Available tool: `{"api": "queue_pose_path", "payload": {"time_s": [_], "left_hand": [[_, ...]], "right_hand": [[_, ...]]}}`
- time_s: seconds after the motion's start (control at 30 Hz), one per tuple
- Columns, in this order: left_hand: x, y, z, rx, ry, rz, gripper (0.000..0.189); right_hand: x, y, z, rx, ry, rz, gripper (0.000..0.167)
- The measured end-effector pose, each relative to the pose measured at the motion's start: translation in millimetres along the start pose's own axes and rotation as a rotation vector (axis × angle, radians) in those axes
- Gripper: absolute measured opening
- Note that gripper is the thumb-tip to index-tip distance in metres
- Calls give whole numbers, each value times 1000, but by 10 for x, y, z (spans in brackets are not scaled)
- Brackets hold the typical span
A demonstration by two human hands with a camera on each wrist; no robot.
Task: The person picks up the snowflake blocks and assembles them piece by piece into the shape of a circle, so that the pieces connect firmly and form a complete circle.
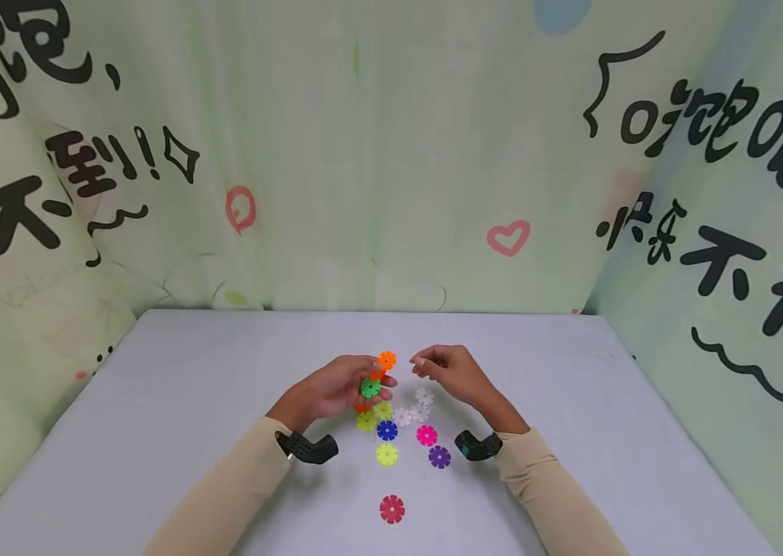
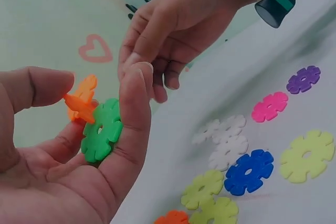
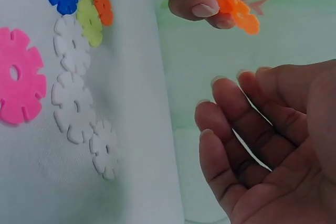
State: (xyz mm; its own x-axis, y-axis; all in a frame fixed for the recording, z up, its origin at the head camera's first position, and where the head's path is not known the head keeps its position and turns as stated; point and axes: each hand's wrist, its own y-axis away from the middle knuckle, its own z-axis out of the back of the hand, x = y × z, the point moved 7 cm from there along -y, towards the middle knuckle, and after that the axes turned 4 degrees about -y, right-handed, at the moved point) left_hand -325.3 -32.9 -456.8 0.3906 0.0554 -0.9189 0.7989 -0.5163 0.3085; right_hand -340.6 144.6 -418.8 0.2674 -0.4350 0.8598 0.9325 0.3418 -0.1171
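My left hand (image 1: 332, 386) pinches a small joined piece of notched plastic snowflake discs above the table. One orange disc (image 1: 387, 361) sticks out at its top, another orange disc (image 2: 81, 107) lies by the thumb, and a green disc (image 2: 103, 131) rests against the fingers. Close by on the right, my right hand (image 1: 461, 378) is raised at about the same height. Its fingers are loosely bent with the thumb near the index finger, and nothing shows between them in the right wrist view. A gap separates its fingertips from the orange disc.
Under the hands, on the white table (image 1: 225, 347), lie yellow-green discs (image 1: 382, 410), white discs (image 3: 73, 107), an orange disc (image 3: 104, 7) and a blue disc (image 1: 388, 430). Nearer are pink (image 1: 427, 435), purple (image 1: 439, 456), yellow (image 1: 387, 454) and red (image 1: 392, 509) discs. Printed curtains (image 1: 364, 154) surround the table.
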Motion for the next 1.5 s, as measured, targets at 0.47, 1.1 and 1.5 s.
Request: {"api": "queue_pose_path", "payload": {"time_s": [0.47, 1.1, 1.5], "left_hand": [[-38, 37, 57, -78, -121, -22, 41], [-36, -52, 127, -318, -215, -95, 37], [7, -57, 149, -362, -288, -92, 34]], "right_hand": [[-158, 83, -61, 71, 226, -81, 16], [-339, 63, -161, 97, 264, -73, 22], [-277, 65, -239, 190, 292, -103, 12]]}}
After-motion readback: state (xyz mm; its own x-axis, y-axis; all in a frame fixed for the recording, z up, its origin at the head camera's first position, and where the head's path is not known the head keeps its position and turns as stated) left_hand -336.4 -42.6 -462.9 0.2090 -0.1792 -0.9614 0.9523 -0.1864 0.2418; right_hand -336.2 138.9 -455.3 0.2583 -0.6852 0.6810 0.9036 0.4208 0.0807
